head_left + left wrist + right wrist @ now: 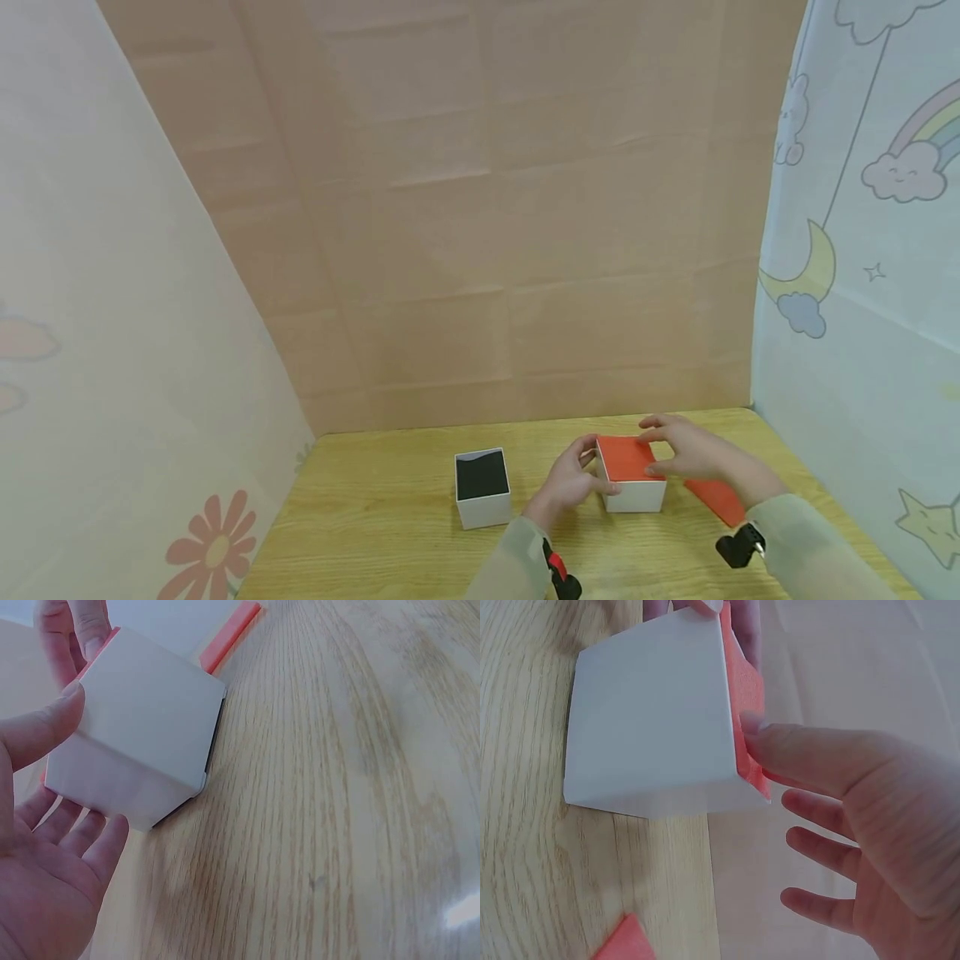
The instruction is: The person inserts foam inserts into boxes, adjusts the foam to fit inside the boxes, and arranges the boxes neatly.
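A white box (636, 497) stands on the table, its open top filled by a red sheet (624, 458) of felt-like material. My left hand (566, 483) holds the box's left side, thumb at the front corner and fingers along the side wall, as the left wrist view shows. From the right, my right hand (693, 450) reaches over the top. Its thumb (787, 750) presses the red sheet near the box's edge, while the other fingers spread apart in the right wrist view. A second red piece (718, 500) lies flat on the table, partly hidden behind my right forearm.
Left of my hands stands another white box (483, 510) with a black sheet (482, 475) inside. The wooden table (375, 517) meets a brown cloth wall (420, 250) at the back. Patterned cloths hang on both sides.
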`<move>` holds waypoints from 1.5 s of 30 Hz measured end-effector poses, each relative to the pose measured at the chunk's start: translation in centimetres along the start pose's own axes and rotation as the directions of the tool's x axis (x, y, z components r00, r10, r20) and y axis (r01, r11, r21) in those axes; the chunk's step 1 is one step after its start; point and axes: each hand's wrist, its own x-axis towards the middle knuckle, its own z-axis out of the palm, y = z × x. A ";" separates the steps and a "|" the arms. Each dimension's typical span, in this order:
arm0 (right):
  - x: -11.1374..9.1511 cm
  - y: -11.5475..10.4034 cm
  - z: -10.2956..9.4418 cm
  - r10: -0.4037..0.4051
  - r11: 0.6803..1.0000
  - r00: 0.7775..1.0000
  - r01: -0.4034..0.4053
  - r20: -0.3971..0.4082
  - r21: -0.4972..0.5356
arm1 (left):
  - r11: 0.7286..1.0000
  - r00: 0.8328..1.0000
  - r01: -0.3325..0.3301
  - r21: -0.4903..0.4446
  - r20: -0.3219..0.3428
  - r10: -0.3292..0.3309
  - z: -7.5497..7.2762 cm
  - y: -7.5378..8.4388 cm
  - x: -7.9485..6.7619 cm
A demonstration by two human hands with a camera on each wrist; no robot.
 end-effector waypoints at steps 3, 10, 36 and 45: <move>0.2 -0.3 -0.1 0.014 1.000 1.000 -0.014 0.010 -0.021 | 1.000 1.000 0.006 -0.004 -0.003 -0.006 0.0 0.0 0.0; 0.4 -1.1 -0.4 0.051 0.998 0.998 -0.050 0.025 -0.045 | 1.000 1.000 0.018 -0.011 -0.004 -0.018 0.1 0.1 -0.1; 1.4 -1.7 0.3 0.142 0.980 0.990 -0.138 0.022 -0.141 | 1.000 0.999 0.030 -0.005 -0.019 -0.030 0.2 -0.1 0.2; 1.9 -2.1 0.4 0.090 0.989 0.996 -0.089 -0.004 -0.115 | 1.000 0.999 0.030 0.000 -0.015 -0.030 0.1 0.1 0.1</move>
